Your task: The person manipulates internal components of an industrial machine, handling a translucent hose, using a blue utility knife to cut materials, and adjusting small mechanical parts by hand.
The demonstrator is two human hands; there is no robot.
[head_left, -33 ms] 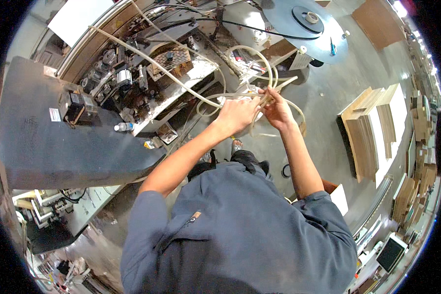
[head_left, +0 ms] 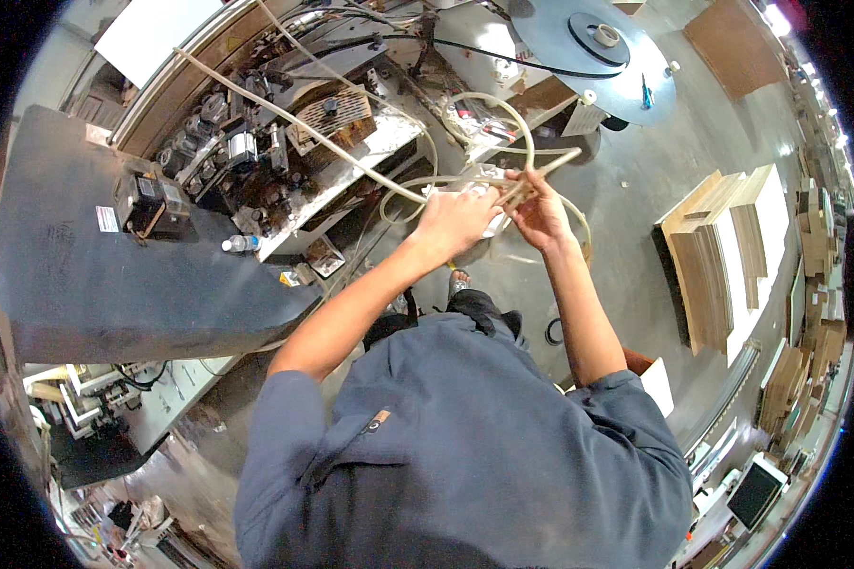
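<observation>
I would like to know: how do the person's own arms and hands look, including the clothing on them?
The left hand and right hand wear no gloves. The forearms are uncovered; no watch shows. Loose, dark grey-blue sleeves end near the elbows.

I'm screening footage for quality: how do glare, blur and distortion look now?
Head view: lamps at upper right blow out white; head view: stacked boards look bowed by the fisheye; head view: a pale tube end below the right hand looks smeared.
</observation>
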